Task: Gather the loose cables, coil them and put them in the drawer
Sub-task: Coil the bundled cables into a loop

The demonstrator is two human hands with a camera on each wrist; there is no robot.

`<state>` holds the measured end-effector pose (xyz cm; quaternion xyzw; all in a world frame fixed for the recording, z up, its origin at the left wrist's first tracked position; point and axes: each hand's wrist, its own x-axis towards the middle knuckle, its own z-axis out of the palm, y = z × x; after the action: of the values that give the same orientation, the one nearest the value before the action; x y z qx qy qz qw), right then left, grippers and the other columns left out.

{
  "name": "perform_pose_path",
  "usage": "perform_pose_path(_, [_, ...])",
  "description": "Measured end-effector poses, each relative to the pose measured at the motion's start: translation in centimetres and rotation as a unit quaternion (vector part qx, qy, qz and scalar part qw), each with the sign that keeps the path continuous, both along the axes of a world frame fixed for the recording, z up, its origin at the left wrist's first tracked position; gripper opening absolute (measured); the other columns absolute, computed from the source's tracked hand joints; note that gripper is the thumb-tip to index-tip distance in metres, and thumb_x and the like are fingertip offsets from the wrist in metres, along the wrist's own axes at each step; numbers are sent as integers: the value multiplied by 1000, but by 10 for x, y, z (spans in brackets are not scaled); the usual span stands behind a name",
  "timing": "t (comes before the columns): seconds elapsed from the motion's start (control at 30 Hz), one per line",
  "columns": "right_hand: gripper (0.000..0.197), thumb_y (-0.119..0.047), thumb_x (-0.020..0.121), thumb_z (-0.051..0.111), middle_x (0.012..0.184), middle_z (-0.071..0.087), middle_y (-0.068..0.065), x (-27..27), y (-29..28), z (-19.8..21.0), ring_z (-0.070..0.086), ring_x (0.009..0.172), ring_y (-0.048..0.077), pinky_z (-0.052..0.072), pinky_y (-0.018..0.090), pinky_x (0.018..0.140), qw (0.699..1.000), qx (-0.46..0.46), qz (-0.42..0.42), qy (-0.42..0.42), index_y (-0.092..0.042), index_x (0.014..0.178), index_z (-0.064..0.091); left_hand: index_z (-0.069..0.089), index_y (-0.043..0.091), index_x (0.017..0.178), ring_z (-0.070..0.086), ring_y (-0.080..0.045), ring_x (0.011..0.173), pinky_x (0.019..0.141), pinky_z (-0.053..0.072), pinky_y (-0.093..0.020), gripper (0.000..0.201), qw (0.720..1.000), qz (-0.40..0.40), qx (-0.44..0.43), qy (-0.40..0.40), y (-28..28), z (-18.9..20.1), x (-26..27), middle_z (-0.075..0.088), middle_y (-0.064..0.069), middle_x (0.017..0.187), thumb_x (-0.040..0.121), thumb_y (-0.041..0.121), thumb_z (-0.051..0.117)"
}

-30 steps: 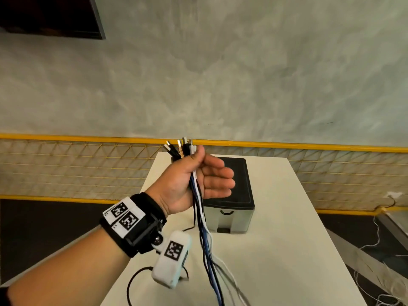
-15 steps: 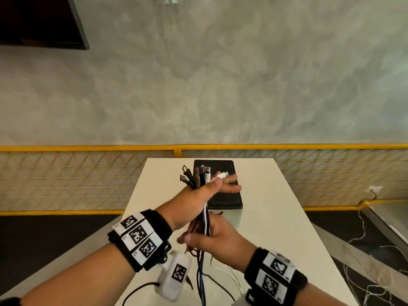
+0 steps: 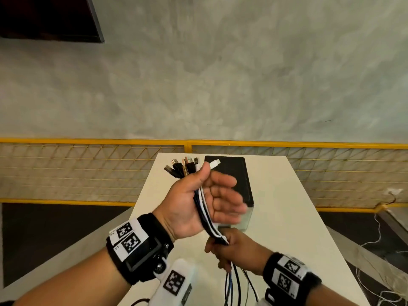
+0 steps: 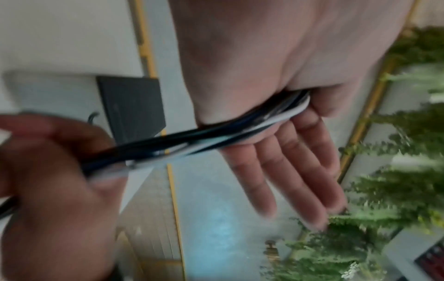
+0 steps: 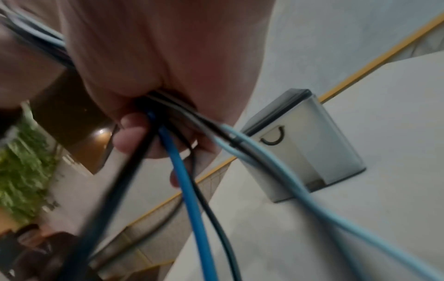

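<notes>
Since half a second earlier, right hand [image 3: 237, 248] had slid down the cables [image 3: 204, 206] to below the left hand [image 3: 198, 202], grip clenched round them. Left thumb pinned the plug ends, fingers straight. Step: gathering done, coiling starting. Next: wrap loops round the left palm; drawer [image 3: 240, 219] on the table [image 3: 287, 217] unopened.

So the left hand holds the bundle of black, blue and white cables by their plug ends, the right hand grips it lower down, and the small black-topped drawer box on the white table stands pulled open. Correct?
Not quite: the black-topped drawer box is shut, its front flush, as the right wrist view shows. The left hand does hold the bundle of black, blue and white cables by the plug ends, and the right hand grips it lower down, above the white table.
</notes>
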<state>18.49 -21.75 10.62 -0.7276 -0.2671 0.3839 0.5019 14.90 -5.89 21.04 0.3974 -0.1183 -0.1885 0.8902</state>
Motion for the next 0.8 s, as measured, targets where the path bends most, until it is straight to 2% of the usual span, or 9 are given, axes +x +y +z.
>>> perform_pose_path(0.13, [13, -19, 84, 63, 85, 72, 11, 22, -3, 20, 64, 71, 27, 56, 51, 84, 990, -80, 41, -113, -25, 88, 73, 71, 2, 99, 76, -31, 82, 76, 59, -43, 55, 989, -114, 80, 52, 1, -13, -16, 76, -18, 84, 96, 49, 43])
perform_pose_path(0.23, [25, -16, 81, 61, 72, 64, 8, 37, -1, 35, 61, 63, 23, 55, 41, 61, 966, -141, 77, -200, -33, 62, 65, 70, 5, 102, 75, -29, 86, 75, 58, -34, 60, 944, -130, 272, 137, 2, -27, -22, 76, -17, 92, 95, 55, 37])
perform_pose_path(0.33, [23, -16, 80, 63, 64, 56, 4, 43, 7, 47, 51, 46, 14, 40, 24, 45, 945, -183, 65, -265, -22, 59, 53, 65, 9, 112, 70, -24, 91, 79, 54, -32, 54, 866, -61, 483, 117, 5, -41, -18, 74, -17, 105, 101, 52, 35])
perform_pose_path(0.4, [16, -15, 80, 63, 66, 55, 3, 43, 11, 54, 52, 44, 12, 40, 22, 42, 944, -177, 40, -274, -15, 65, 57, 61, 17, 103, 62, -12, 74, 71, 50, -27, 39, 780, -24, 626, 11, 5, -43, -16, 70, -4, 87, 101, 49, 40])
perform_pose_path(0.47, [8, -13, 80, 63, 70, 58, 2, 43, 12, 60, 61, 48, 14, 46, 25, 48, 955, -152, 8, -255, -7, 75, 62, 51, 26, 87, 42, -6, 54, 50, 34, -17, 27, 699, 16, 711, -69, 6, -41, -12, 49, 5, 64, 102, 45, 39])
perform_pose_path(0.5, [7, -12, 81, 63, 69, 60, 3, 42, 12, 61, 65, 52, 16, 48, 28, 52, 966, -128, -13, -222, -5, 79, 61, 52, 28, 87, 37, -8, 51, 47, 29, -18, 27, 697, 39, 713, -68, 8, -41, -10, 43, 5, 61, 102, 45, 38])
perform_pose_path(0.6, [5, -10, 82, 62, 68, 65, 4, 29, 10, 63, 72, 60, 24, 53, 37, 62, 988, -49, -84, -116, -10, 87, 59, 63, 30, 114, 51, -13, 68, 62, 39, -24, 36, 763, 119, 635, -4, 16, -50, -1, 59, 2, 78, 100, 52, 38])
perform_pose_path(0.7, [11, -11, 87, 54, 77, 63, 2, 11, 16, 55, 72, 62, 19, 56, 37, 64, 976, -36, -122, -176, -14, 98, 53, 64, 25, 118, 59, -14, 113, 103, 44, -34, 39, 871, 194, 440, 107, 11, -60, 9, 69, 0, 116, 98, 52, 44])
perform_pose_path(0.8, [18, -16, 95, 44, 84, 63, -2, -2, 23, 46, 67, 69, 20, 56, 40, 68, 951, -13, -132, -279, -27, 109, 46, 67, 9, 117, 67, -19, 106, 100, 49, -38, 45, 928, 228, 224, 192, -1, -53, 17, 73, -9, 111, 100, 44, 44])
